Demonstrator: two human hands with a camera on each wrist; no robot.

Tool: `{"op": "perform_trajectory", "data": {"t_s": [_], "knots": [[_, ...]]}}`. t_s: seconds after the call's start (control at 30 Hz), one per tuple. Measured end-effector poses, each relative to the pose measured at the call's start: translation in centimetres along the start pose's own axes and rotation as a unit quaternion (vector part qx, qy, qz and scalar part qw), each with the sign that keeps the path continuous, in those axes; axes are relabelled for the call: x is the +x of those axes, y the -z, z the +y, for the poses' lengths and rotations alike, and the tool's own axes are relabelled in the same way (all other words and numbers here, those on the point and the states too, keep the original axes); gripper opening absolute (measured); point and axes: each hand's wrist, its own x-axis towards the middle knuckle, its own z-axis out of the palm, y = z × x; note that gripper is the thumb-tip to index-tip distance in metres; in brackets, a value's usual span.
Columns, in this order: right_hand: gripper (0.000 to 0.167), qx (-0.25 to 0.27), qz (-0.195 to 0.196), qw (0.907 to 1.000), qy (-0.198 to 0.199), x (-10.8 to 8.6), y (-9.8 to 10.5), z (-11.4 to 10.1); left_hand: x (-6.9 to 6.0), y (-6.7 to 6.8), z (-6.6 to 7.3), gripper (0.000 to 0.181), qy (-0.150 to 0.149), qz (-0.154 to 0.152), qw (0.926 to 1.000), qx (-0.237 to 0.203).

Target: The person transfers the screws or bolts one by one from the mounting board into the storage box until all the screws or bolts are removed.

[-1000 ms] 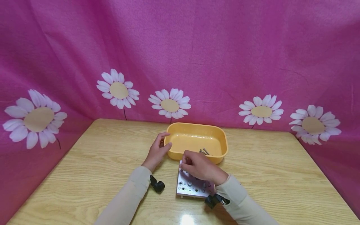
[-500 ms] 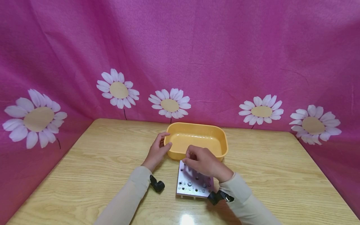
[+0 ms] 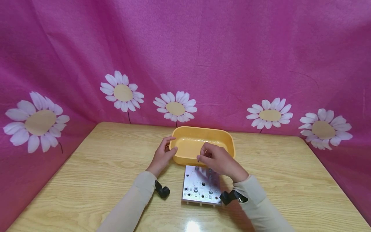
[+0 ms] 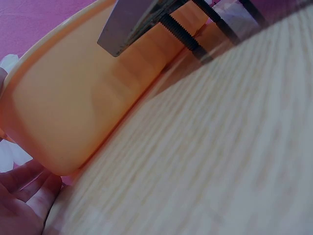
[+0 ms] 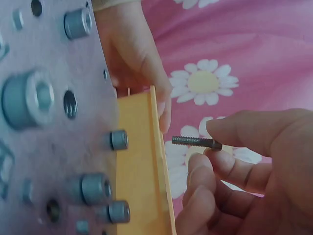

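My right hand (image 3: 221, 161) pinches a small socket-head screw (image 5: 194, 142) between thumb and fingers, its threaded end free. It hovers above the near rim of a yellow plastic tray (image 3: 185, 161). With thumb and fingers at the rim and outer wall, my left hand (image 3: 160, 158) holds the tray's left end. Directly in front of the tray stands a square metal plate (image 3: 200, 180) with holes and several socket-head screws in its top. Threaded shanks (image 4: 181, 34) stick out underneath the plate in the left wrist view. My right hand covers part of the tray's inside.
Everything stands on a light wooden table (image 3: 116, 145). A pink cloth (image 3: 220, 64) printed with daisies hangs behind and along both sides. Black wrist cameras sit on both cuffs, the right one (image 3: 229, 197) close to the plate's near right corner.
My right hand has lifted from the plate's far left corner and moved right and away, over the tray's rim. It uncovers more of the plate and hides screws seen earlier inside the tray.
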Motion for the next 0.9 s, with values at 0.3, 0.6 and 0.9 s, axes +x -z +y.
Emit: {"op": "perform_trajectory", "data": {"t_s": [0.3, 0.6, 0.9], "knots": [[0.014, -0.01, 0.017, 0.9997, -0.017, 0.3, 0.7, 1.2, 0.2, 0.0, -0.3, 0.039, 0.005, -0.002, 1.0, 0.005], [0.014, -0.005, 0.034, 0.999, -0.029, 0.2, 1.5, 1.9, 0.2, 0.0, -0.3, 0.039, 0.004, -0.002, 1.0, 0.005], [0.015, 0.008, 0.038, 0.9981, -0.047, 0.3, 1.9, 2.7, 0.1, 0.0, -0.2, 0.038, 0.003, 0.001, 1.0, 0.001]]}}
